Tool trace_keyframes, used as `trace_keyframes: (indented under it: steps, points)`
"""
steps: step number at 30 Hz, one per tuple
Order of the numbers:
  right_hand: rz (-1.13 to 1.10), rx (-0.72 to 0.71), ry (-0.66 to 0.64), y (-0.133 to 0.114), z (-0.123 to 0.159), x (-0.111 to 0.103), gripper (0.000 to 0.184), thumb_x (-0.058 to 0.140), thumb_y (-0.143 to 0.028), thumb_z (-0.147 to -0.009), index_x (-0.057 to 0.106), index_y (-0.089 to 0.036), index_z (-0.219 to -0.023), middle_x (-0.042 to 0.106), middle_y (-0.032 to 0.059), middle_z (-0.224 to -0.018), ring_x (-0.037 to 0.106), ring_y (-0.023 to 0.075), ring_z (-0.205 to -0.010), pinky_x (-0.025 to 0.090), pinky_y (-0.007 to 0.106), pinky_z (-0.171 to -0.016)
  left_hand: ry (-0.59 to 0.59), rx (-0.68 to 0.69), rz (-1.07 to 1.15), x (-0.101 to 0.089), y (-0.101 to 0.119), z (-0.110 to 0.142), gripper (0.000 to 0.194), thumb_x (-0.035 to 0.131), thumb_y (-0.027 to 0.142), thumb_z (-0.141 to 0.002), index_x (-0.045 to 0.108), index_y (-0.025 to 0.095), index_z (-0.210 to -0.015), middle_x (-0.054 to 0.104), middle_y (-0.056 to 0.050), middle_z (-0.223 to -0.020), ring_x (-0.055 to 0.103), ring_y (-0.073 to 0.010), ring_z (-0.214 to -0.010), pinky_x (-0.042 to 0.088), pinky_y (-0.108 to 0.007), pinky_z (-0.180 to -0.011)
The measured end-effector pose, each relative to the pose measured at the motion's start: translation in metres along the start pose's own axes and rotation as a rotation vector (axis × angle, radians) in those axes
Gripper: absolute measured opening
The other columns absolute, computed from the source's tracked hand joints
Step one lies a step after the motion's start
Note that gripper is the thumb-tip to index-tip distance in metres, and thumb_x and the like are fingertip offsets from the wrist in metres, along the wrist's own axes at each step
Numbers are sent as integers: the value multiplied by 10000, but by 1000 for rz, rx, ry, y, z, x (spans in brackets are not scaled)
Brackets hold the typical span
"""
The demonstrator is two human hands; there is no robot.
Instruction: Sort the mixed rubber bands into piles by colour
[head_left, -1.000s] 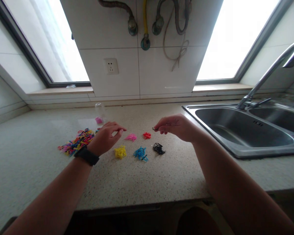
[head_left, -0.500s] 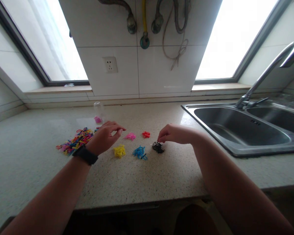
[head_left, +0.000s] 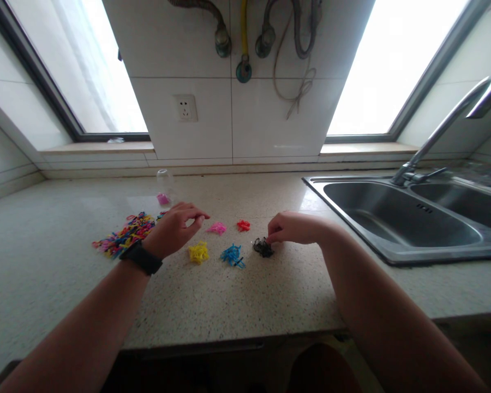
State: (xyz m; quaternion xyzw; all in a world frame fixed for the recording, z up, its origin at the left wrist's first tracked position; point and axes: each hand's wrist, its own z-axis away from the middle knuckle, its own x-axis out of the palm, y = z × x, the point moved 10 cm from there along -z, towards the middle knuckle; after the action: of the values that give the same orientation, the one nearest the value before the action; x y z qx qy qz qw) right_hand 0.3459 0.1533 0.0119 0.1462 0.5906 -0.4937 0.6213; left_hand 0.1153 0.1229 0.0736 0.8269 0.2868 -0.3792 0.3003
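My right hand is closed in a pinch, its fingertips touching the right edge of a pile of black elastic bands. Whether a band is between them is too small to see. Over the counter on the other side, my left hand has thumb and index finger pressed together; anything held there cannot be made out. Between the hands lie small piles of yellow bands, blue bands, pink bands and red bands. A large mixed heap of bands lies beside my left hand, which partly covers it.
Behind my left hand stands a clear plastic container with something pink at its bottom. A steel sink with a faucet is set into the speckled counter on the right. A tiled wall rises behind.
My right hand has shifted slightly right and down, its fingertips now at the right edge of the black pile. My left hand stays nearly still. The view has moved slightly.
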Motion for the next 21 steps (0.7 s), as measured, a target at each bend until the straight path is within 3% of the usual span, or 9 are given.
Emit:
trace_keyframes:
  steps: [11,21]
  points:
    - [-21,-6,-19,7,-2,3,310,591,-440,-872,739,-172,-828,734,49,-749,590,148,-607,400,271,-559,-2,-5,-6,2,-3,0,214,525,241,-944,735,204,-969,733,-60,-931,629,-210,-910,473,-394,-867]
    - [-54,-43,-50,0,1,7,230,580,-293,-835,755,-181,-934,750,42,-812,636,160,-697,442,260,-611,-12,-6,-20,2,-3,0,218,517,243,-951,731,200,-970,731,-58,-940,623,-210,-910,469,-394,-870]
